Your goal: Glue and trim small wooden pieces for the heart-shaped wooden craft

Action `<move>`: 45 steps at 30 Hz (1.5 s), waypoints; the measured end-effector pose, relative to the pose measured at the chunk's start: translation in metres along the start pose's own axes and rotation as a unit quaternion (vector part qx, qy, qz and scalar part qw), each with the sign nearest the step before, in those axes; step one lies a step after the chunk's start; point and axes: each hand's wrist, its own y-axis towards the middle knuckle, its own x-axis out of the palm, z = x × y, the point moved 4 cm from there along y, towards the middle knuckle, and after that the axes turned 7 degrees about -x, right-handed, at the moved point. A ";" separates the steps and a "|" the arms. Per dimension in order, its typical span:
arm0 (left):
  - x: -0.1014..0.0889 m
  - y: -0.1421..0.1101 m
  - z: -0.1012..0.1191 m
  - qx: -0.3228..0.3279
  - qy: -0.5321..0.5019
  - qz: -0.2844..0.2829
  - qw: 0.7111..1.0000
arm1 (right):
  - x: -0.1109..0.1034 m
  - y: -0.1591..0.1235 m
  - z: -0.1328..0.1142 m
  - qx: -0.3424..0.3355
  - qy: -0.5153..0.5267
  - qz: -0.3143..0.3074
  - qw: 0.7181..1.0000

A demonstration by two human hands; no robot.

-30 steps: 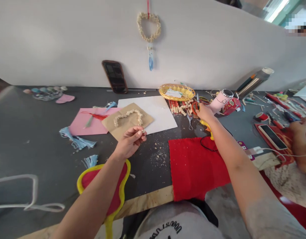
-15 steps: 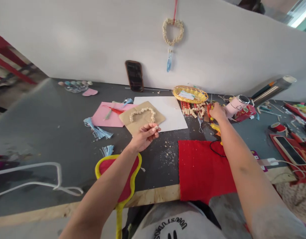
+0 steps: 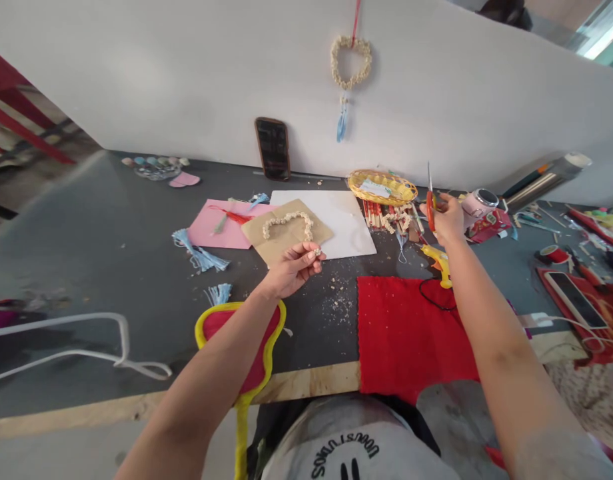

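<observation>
My left hand (image 3: 299, 268) is closed, pinching a small pale beige bumpy piece (image 3: 317, 252) between thumb and fingertips. Just beyond it, a curved strand of similar beige bits (image 3: 289, 219) lies on a brown paper sheet (image 3: 269, 250). At the right, my right hand (image 3: 447, 217) is closed round the handles of orange-handled scissors (image 3: 430, 200), raised with the blades pointing up. A yellow glue gun (image 3: 438, 263) lies below that hand. Beside the hand stands a pink bottle (image 3: 479, 208).
Around the papers lie blue tassels (image 3: 199, 257), a yellow wicker basket (image 3: 384, 187), a red cloth (image 3: 411, 333) and a yellow-edged red shape (image 3: 259, 373). A phone (image 3: 273, 148) leans on the wall, where a beaded heart (image 3: 350, 63) hangs. A white hanger (image 3: 121, 343) lies at left.
My right hand has lifted the scissors off the table beside the basket, blades up. My left hand still pinches the small piece in nearly the same place. The view has shifted slightly.
</observation>
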 end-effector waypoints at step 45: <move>0.009 -0.001 -0.021 -0.077 0.020 -0.021 0.997 | 0.062 -0.207 -0.091 -0.357 -0.074 -0.215 0.906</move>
